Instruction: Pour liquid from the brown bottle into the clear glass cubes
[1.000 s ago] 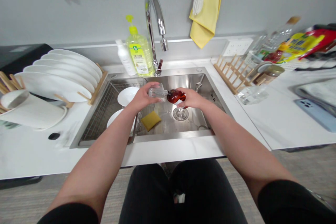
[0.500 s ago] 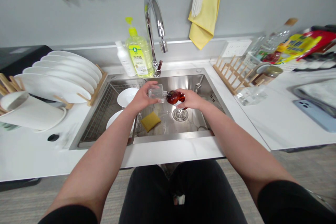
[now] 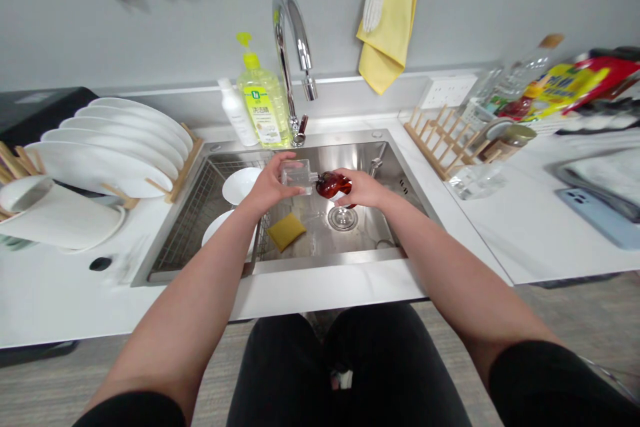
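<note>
Clear glass bottle (image 3: 297, 177), cupped by left grip (image 3: 274, 187)

Yellow cloth (image 3: 384, 27) and dish brush (image 3: 373, 10), both cut off by the top edge

1. A black fabric left sleeve (image 3: 131, 410) and a matching black right sleeve (image 3: 550, 377) end in plain, curved hems near the elbows.
2. Below them, a bare, smooth left forearm (image 3: 175, 327) and right forearm (image 3: 465, 287) taper toward the wrists.
3. The bare left grip (image 3: 273, 187) and right grip (image 3: 363, 188) are human hands with slender fingers.
4. Matte black trousers (image 3: 285, 373) cover both thighs, with a small white tag (image 3: 343, 379) showing between them.
5. A thin grey cord (image 3: 603, 373) lies just beside the right sleeve.
</note>
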Action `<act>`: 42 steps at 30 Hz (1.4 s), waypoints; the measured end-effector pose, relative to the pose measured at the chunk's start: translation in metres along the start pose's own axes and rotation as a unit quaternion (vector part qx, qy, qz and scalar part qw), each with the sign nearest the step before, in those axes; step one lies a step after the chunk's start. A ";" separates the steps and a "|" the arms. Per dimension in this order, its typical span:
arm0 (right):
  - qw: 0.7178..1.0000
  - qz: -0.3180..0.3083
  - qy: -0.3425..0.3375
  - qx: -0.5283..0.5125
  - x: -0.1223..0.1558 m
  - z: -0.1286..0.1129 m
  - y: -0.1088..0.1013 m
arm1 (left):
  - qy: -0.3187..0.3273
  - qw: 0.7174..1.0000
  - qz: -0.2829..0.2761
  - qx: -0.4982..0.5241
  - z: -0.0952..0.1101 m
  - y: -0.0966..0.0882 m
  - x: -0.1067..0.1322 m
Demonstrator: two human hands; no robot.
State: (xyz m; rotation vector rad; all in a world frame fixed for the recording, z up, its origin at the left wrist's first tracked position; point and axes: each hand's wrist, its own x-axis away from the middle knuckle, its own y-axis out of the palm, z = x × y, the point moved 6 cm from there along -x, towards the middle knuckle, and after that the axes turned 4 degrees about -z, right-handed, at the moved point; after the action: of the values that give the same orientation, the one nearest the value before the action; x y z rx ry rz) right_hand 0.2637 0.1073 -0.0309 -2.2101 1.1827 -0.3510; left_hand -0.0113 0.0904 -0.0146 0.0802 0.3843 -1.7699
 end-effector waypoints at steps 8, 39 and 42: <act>1.000 -0.002 -0.003 -0.004 -0.001 0.002 0.001 | 0.009 1.000 -0.002 0.010 0.001 -0.001 0.000; 1.000 0.009 0.015 0.015 -0.001 0.005 0.002 | 0.005 0.997 -0.007 0.078 0.003 0.003 -0.005; 1.000 0.007 0.013 0.021 -0.001 0.005 0.003 | 0.008 0.997 -0.008 0.082 0.002 0.004 -0.006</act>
State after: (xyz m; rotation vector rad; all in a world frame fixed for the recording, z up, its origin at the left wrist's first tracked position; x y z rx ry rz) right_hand 0.2639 0.1092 -0.0365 -2.1656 1.1928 -0.3961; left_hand -0.0058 0.0942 -0.0119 0.2092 0.2516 -1.8156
